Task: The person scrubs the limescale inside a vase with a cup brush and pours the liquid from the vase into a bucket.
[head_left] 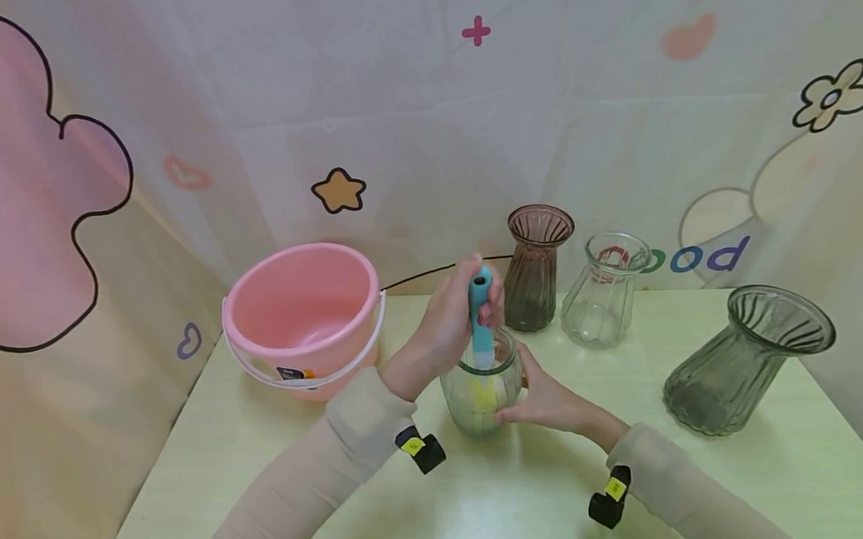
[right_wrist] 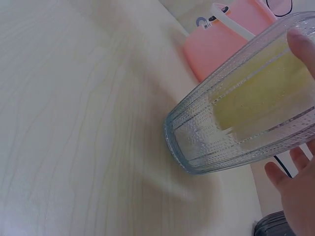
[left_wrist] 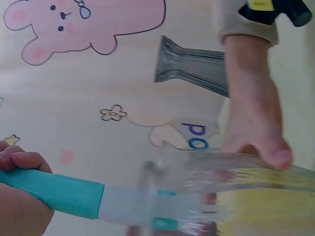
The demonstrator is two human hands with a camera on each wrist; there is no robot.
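My left hand point(head_left: 443, 327) grips the teal ridged handle of a bottle brush point(head_left: 481, 324) from above. The brush's pale shaft goes down through the mouth of a clear ribbed glass vase point(head_left: 457, 397). Inside the vase, the yellow sponge head point(right_wrist: 261, 93) shows through the wall. With thumb on the near side and fingers round the back, my right hand point(head_left: 553, 399) holds the vase at its side. In the right wrist view the vase's base point(right_wrist: 179, 142) appears close over the table. The left wrist view shows the handle in my left hand point(left_wrist: 24, 211).
A pink bucket point(head_left: 306, 366) with a white handle stands left of the vase. Behind to the right are a brownish-pink fluted vase point(head_left: 532, 283) and a clear one point(head_left: 598, 308). A grey-green fluted vase point(head_left: 724, 374) stands farther right. A printed curtain point(head_left: 407, 137) hangs behind the pale table point(head_left: 449, 519).
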